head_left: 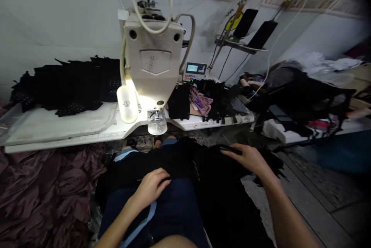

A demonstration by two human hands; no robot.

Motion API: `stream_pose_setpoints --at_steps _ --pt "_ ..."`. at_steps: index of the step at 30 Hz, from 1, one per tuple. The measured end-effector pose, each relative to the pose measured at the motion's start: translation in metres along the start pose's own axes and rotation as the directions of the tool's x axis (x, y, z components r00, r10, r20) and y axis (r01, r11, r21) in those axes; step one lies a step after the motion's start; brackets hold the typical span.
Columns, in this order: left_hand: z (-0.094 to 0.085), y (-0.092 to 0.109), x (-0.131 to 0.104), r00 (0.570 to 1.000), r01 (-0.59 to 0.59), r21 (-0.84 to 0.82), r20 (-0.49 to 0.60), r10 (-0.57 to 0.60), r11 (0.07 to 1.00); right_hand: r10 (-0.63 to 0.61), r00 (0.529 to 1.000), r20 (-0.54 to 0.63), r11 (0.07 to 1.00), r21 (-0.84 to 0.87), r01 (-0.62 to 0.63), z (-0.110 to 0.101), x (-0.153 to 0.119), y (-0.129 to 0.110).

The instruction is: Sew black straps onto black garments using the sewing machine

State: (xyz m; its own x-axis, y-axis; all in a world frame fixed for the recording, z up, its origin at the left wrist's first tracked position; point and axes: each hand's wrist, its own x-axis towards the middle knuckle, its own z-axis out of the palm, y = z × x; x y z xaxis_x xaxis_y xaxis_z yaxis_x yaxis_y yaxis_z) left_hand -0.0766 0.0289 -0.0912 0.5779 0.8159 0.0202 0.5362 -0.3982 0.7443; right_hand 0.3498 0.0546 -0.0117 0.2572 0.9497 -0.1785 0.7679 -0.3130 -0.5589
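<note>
A spread of black fabric [223,194] covers my lap and hangs down on the right. My left hand [153,186] rests on its near edge, fingers curled and pinched on the cloth. Farther right, my right hand [246,158] grips a dark folded edge of the same fabric between thumb and fingers. In front of me stands a white sewing machine [152,62], its lamp [126,103] lit. The presser foot area sits behind a clear guard [157,123], apart from both hands.
Black cut pieces [72,84] lie on the machine table [87,143] at left. Mauve cloth [46,194] is heaped below it. Right of the machine are a control panel [194,71], a black pile with a mauve scrap [200,101], and thread cones [246,22]. A cluttered side table [286,136] stands farther right.
</note>
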Motion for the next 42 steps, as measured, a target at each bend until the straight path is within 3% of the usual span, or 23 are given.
stream_pose_setpoints --at_steps 2,3,5,6,7,10,13,15,17,20,22,25,28,32,34,37,41,42 --pt "0.000 -0.002 -0.009 1.000 0.019 -0.005 -0.003 -0.019 1.000 0.137 0.991 -0.013 0.982 -0.129 -0.137 0.011 0.002 0.025" --pt "0.001 -0.003 -0.014 0.999 0.033 -0.006 0.001 -0.033 0.999 0.147 0.988 0.039 0.986 -0.091 -0.143 0.024 0.001 0.032" --pt "0.006 -0.002 -0.023 0.997 0.064 -0.012 0.041 -0.064 0.998 0.056 0.984 0.171 0.995 0.071 -0.069 0.063 -0.002 0.033" --pt "0.009 -0.001 -0.027 0.994 0.077 -0.016 0.074 -0.075 0.997 -0.043 0.968 0.248 0.946 0.321 -0.040 0.086 -0.003 0.028" --pt "0.012 0.001 -0.030 0.991 0.086 -0.020 0.108 -0.083 0.996 -0.090 0.955 0.283 0.908 0.417 -0.038 0.109 -0.003 0.020" --pt "0.018 0.010 -0.035 0.983 0.089 -0.031 0.165 -0.083 0.995 -0.128 0.946 0.297 0.847 0.529 -0.052 0.168 0.003 -0.007" --pt "0.019 0.021 -0.037 0.983 0.097 -0.041 0.158 -0.089 0.994 -0.163 0.932 0.324 0.815 0.577 -0.058 0.194 0.012 -0.025" --pt "0.018 0.027 -0.040 0.984 0.105 -0.055 0.149 -0.096 0.993 -0.193 0.922 0.336 0.810 0.585 -0.044 0.192 0.017 -0.028" --pt "0.014 0.031 -0.042 0.985 0.115 -0.081 0.138 -0.103 0.990 -0.219 0.915 0.339 0.814 0.580 -0.020 0.177 0.020 -0.027" --pt "0.006 0.039 -0.040 0.988 0.132 -0.132 0.100 -0.120 0.982 -0.247 0.890 0.382 0.839 0.544 0.000 0.135 0.018 -0.030" --pt "0.001 0.051 -0.032 0.988 0.156 -0.266 0.039 -0.151 0.951 -0.256 0.851 0.459 0.869 0.494 -0.005 0.101 0.008 -0.041" --pt "-0.004 0.081 -0.013 0.978 0.152 -0.628 -0.017 -0.208 0.763 -0.280 0.844 0.458 0.798 0.600 -0.060 0.058 -0.019 -0.076" --pt "-0.006 0.116 0.011 0.990 0.112 -0.800 0.040 -0.135 0.589 -0.350 0.790 0.503 0.722 0.682 -0.115 0.037 -0.042 -0.115" --pt "-0.010 0.146 0.033 0.995 0.074 -0.899 0.040 -0.088 0.431 -0.474 0.726 0.498 0.627 0.770 -0.120 0.022 -0.048 -0.141" --pt "-0.015 0.151 0.038 0.992 0.055 -0.904 0.001 -0.127 0.424 -0.523 0.722 0.454 0.554 0.824 -0.116 0.014 -0.043 -0.144" --pt "-0.025 0.149 0.038 0.985 0.043 -0.894 -0.037 -0.168 0.446 -0.582 0.683 0.442 0.497 0.858 -0.131 0.012 -0.034 -0.146" --pt "-0.036 0.131 0.028 0.954 0.072 -0.967 -0.006 -0.301 0.246 -0.604 0.606 0.518 0.538 0.826 -0.169 0.038 -0.022 -0.154" --pt "-0.038 0.124 0.026 0.938 0.083 -0.968 -0.004 -0.345 0.237 -0.606 0.587 0.537 0.558 0.813 -0.166 0.048 -0.020 -0.156"
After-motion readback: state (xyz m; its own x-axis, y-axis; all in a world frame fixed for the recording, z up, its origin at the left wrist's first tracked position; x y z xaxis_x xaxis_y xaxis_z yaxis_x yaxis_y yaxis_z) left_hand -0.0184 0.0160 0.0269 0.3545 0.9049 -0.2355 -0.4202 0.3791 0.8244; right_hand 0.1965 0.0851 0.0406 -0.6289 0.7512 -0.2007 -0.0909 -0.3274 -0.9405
